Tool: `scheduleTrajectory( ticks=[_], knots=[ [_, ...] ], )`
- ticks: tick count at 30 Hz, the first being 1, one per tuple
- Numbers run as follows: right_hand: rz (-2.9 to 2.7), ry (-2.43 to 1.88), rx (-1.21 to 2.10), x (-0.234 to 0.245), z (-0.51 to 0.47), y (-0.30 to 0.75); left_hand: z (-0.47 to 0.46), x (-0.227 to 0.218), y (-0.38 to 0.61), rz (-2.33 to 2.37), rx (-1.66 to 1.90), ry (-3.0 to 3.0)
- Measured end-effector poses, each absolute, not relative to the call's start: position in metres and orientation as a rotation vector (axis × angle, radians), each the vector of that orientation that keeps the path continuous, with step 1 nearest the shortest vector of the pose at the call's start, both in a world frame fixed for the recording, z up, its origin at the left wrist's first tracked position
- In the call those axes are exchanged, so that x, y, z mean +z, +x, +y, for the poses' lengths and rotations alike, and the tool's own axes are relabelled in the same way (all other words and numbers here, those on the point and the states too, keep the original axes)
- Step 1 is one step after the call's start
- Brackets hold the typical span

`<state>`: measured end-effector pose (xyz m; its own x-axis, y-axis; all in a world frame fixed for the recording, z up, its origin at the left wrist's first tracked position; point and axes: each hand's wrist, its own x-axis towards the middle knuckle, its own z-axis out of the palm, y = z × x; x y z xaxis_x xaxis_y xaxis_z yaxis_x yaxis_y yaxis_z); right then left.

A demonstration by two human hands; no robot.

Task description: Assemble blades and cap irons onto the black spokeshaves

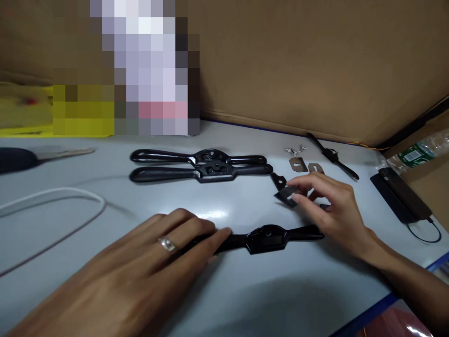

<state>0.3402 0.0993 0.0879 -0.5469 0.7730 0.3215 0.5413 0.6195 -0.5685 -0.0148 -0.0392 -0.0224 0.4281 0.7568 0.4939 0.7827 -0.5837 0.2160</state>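
Observation:
My left hand (154, 262) is closed around the left handle of a black spokeshave body (267, 239), which lies on the grey table in front of me. Between thumb and fingers, my right hand (328, 206) pinches a dark flat spokeshave blade (288, 195), tilted above the spokeshave's right handle. Just behind the held blade lies a small black plate with a hole (279, 181). Another dark piece (324, 207) is partly covered by the right hand. Farther back are two slotted metal blades, one grey-brown blade (297, 164) in full sight, and several small thumbscrews (296, 151).
Two more black spokeshaves (213, 174) lie side by side behind my hands. A smaller spokeshave (333, 157) rests at the back right, near a dark case with a cable (401, 196) and a plastic bottle (417, 152). A white cable (70, 189) and black-handled tool (21, 159) are left.

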Motion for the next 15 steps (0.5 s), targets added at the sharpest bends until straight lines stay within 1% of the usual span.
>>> scheduleTrajectory(
  ticks=[7, 12, 15],
  knots=[
    [-2.297, -0.736, 0.603, 0.088, 0.077, 0.331, -0.048, -0.030, -0.019, -1.280, -0.887, -2.604],
    [-2.303, -0.650, 0.662, 0.091, 0.075, 0.329, -0.048, -0.033, -0.021, -1.301, -0.856, -2.614],
    [-2.300, -0.689, 0.719, 0.088, 0.076, 0.327, -0.049, -0.032, -0.022, -1.284, -0.854, -2.629]
  ],
)
